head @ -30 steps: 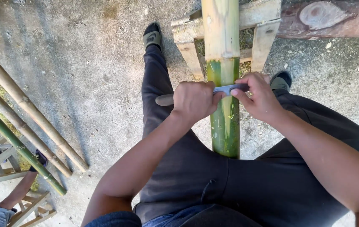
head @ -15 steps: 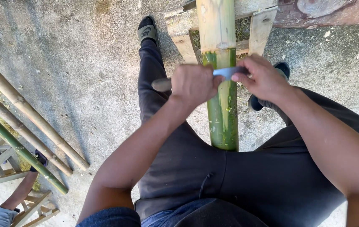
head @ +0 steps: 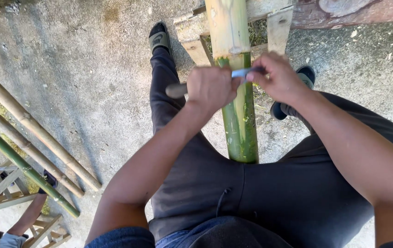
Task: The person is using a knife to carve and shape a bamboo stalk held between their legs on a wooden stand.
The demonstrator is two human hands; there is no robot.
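A thick bamboo pole (head: 239,119) runs from between my legs up to a wooden rest (head: 196,34); its near part is green, its far part scraped pale. A knife (head: 240,72) lies crosswise on the pole where green meets pale. My left hand (head: 211,87) is closed around the knife's wooden handle, whose end sticks out to the left. My right hand (head: 277,78) pinches the blade's far end on the pole's right side. I wear dark trousers and slippers.
Three long bamboo poles (head: 31,138) lie diagonally on the concrete floor (head: 91,69) at left. A wooden frame (head: 3,193) and another person's arm (head: 26,216) show at the bottom left. A log (head: 357,11) lies across the top right.
Both hands and the knife have slid along the pole away from my body, toward the pale scraped part. The grip on the knife is unchanged.
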